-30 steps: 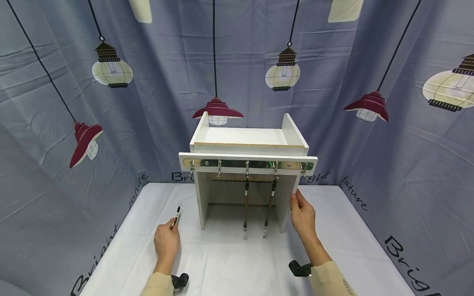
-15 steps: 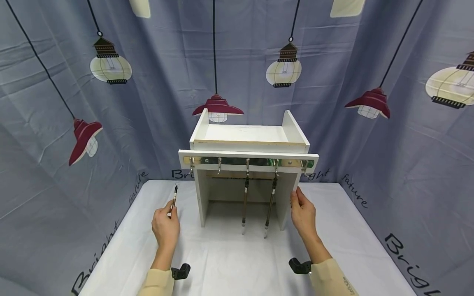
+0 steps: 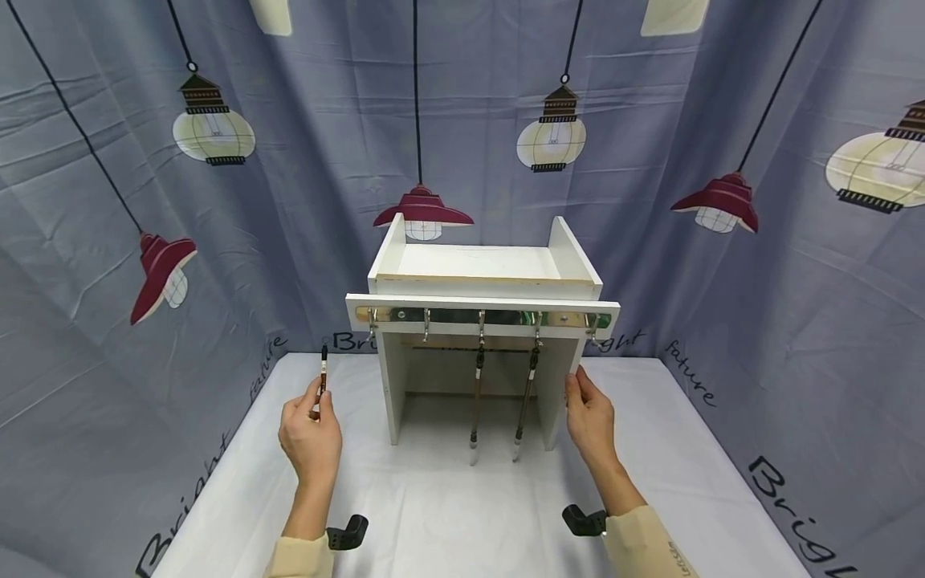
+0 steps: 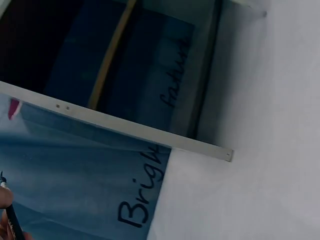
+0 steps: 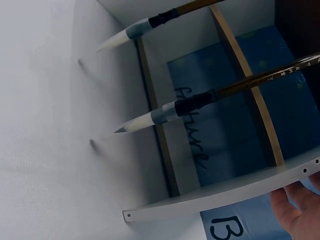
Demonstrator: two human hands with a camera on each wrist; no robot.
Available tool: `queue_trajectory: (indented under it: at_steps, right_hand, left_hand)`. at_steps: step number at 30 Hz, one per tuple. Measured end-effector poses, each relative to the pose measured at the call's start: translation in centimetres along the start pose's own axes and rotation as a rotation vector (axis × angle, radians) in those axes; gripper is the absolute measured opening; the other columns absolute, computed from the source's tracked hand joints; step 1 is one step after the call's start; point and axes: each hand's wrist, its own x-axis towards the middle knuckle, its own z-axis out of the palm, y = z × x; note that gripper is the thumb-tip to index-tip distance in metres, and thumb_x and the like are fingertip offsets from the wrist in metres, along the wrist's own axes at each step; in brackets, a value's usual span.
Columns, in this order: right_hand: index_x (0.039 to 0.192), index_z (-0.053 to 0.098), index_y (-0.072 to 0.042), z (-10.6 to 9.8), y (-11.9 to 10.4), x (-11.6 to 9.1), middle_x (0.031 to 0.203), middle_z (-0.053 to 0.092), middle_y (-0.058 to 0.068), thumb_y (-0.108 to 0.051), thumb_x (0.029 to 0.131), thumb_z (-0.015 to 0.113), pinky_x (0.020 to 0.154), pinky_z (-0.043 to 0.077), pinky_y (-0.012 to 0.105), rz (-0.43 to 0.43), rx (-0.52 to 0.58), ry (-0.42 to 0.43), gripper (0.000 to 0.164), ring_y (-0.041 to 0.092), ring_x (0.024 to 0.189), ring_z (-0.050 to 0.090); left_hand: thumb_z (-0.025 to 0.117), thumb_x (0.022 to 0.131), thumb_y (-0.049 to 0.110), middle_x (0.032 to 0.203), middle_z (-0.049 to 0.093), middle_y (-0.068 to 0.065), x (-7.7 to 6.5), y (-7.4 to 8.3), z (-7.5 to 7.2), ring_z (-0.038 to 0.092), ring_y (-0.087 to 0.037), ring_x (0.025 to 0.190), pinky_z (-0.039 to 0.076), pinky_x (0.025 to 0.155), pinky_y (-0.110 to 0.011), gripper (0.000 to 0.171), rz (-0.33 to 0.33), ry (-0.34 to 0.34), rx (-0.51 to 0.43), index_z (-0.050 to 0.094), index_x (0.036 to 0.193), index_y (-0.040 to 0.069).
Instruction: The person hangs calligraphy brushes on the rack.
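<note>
My left hand [image 3: 311,437] pinches a calligraphy brush [image 3: 323,373] by its dark handle, the loop end upward, left of a white wooden shelf [image 3: 482,286]. The left wrist view catches only fingertips and part of this brush [image 4: 14,223]. Two more brushes [image 3: 477,397] [image 3: 527,397] hang from metal hooks [image 3: 482,321] on the shelf's front rail, pale bristles down. In the right wrist view their tips hang apart from the white cloth. My right hand [image 3: 592,421] rests its fingers against the outside of the shelf's right side panel [image 5: 220,192]; no finger shows inside it.
The shelf stands on a white-covered table [image 3: 433,522]. Other hooks [image 3: 427,321] on the rail bear nothing. Behind and beside the table hangs a blue-grey curtain [image 3: 303,225] printed with lamps. A black wrist mount [image 3: 348,533] sticks out beside each sleeve.
My left hand has moved away and slightly left, raising the brush from a slant to nearly upright. My right hand has stayed at the side panel. The hanging brushes have swung slightly.
</note>
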Motion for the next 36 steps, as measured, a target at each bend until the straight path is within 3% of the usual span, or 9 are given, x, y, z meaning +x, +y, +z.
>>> queue_trajectory:
  at_steps: [4, 8, 13, 24, 30, 36]
  right_hand:
    - [0.157, 0.040, -0.001, 0.1, 0.0, -0.1, 0.144, 0.059, 0.025, -0.042, 0.111, 0.043, 0.100, 0.054, 0.055, -0.009, -0.001, -0.002, 0.062, 0.038, 0.123, 0.064]
    - [0.157, 0.039, -0.001, 0.0, 0.0, 0.0, 0.143, 0.059, 0.025, -0.043, 0.111, 0.042, 0.101, 0.053, 0.055, -0.014, 0.003, -0.009, 0.062, 0.038, 0.122, 0.064]
    - [0.157, 0.038, -0.001, 0.0, 0.0, 0.0, 0.142, 0.060, 0.026, -0.041, 0.111, 0.042, 0.101, 0.053, 0.054, -0.015, -0.010, -0.012, 0.061, 0.038, 0.122, 0.065]
    - [0.157, 0.040, -0.002, 0.2, 0.0, 0.0, 0.138, 0.063, 0.026, -0.042, 0.111, 0.042, 0.096, 0.056, 0.050, -0.009, -0.023, -0.004, 0.061, 0.034, 0.114, 0.067]
    - [0.157, 0.041, -0.002, 0.1, -0.1, 0.1, 0.139, 0.063, 0.025, -0.041, 0.111, 0.044, 0.093, 0.058, 0.043, -0.016, -0.020, 0.006, 0.060, 0.033, 0.113, 0.067]
    - [0.157, 0.040, -0.002, 0.0, 0.0, 0.0, 0.139, 0.063, 0.026, -0.043, 0.111, 0.043, 0.090, 0.058, 0.038, 0.000, -0.024, -0.003, 0.061, 0.034, 0.113, 0.066]
  left_hand:
    - [0.071, 0.097, 0.007, 0.098, 0.067, -0.022, 0.2, 1.0, -0.6, 0.062, -0.027, 0.074, 0.039, 0.068, -0.020, 0.027, 0.039, 0.051, -0.036, 0.076, 0.124, 0.006]
    - [0.070, 0.098, 0.007, 0.097, 0.066, -0.022, 0.3, 2.1, -1.0, 0.056, -0.008, 0.072, 0.037, 0.066, -0.007, 0.027, 0.076, 0.105, -0.080, 0.076, 0.125, 0.007]
    - [0.069, 0.099, 0.007, 0.096, 0.064, -0.023, 0.0, 3.8, -1.5, 0.048, 0.008, 0.074, 0.039, 0.064, -0.004, 0.028, 0.103, 0.156, -0.154, 0.075, 0.126, 0.006]
    - [0.071, 0.097, 0.007, 0.098, 0.064, -0.021, -1.2, 7.4, -2.1, 0.049, 0.003, 0.073, 0.038, 0.065, -0.009, 0.028, 0.115, 0.170, -0.288, 0.075, 0.126, 0.006]
    - [0.074, 0.093, -0.001, 0.097, 0.064, -0.019, -2.3, 8.7, -1.5, 0.051, 0.000, 0.073, 0.039, 0.066, -0.010, 0.030, 0.152, 0.150, -0.366, 0.076, 0.123, 0.004]
    - [0.075, 0.089, -0.007, 0.095, 0.065, -0.019, -3.2, 9.3, -0.8, 0.050, -0.002, 0.071, 0.038, 0.064, -0.012, 0.032, 0.198, 0.166, -0.386, 0.077, 0.119, 0.002]
